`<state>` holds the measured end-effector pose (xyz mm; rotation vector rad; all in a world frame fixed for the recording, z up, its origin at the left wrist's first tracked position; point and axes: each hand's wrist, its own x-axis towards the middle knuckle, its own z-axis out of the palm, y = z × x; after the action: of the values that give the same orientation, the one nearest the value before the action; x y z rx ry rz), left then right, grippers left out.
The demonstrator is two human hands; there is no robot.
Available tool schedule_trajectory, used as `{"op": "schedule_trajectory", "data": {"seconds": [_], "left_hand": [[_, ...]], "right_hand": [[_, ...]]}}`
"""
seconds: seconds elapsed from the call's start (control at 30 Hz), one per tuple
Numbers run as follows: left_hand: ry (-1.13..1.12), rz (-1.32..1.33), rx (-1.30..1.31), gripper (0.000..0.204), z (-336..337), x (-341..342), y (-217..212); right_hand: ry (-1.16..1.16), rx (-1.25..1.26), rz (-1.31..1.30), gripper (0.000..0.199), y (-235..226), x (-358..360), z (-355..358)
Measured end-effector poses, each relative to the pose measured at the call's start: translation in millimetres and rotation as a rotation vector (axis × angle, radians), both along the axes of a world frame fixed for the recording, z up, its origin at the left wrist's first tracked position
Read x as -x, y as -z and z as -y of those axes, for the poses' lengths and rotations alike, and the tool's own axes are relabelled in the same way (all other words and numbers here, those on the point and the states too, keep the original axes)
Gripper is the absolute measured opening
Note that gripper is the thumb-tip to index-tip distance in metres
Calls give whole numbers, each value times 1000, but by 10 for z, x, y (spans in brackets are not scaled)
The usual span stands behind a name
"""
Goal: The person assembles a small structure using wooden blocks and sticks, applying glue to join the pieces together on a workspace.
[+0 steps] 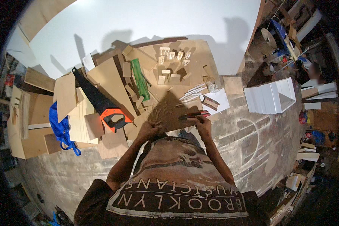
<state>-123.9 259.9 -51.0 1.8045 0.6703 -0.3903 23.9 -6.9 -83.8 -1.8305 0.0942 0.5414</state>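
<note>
My left hand (150, 128) presses flat on a brown cardboard sheet (173, 109) lying on the floor in front of me. My right hand (203, 122) grips a red-and-black cutter or marker (194, 115) at the sheet's right edge; which of the two it is, I cannot tell. Thin wooden sticks (192, 92) lie just beyond the hands. A hand saw with a black blade and orange handle (101, 103) rests on plywood pieces to my left. Small cut cardboard pieces (173, 64) stand farther back on a larger board.
A green strip (139, 79) lies among plywood offcuts. A blue bag (60, 128) sits at the left by stacked boards. A white box (271, 98) stands to the right, a white panel (147, 22) beyond. Cluttered shelves line the right side.
</note>
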Motion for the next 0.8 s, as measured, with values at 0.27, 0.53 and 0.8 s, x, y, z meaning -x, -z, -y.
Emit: {"op": "schedule_trajectory", "data": {"seconds": [0.27, 0.53, 0.8], "left_hand": [[-322, -21, -26, 30, -121, 621, 71], [-713, 178, -502, 16, 573, 735, 609], [-825, 265, -752, 12, 1081, 449, 630]], "right_hand": [[-439, 155, 405, 22, 240, -74, -472], [-650, 42, 674, 21, 366, -459, -191], [-665, 43, 195, 24, 250, -522, 1002]]}}
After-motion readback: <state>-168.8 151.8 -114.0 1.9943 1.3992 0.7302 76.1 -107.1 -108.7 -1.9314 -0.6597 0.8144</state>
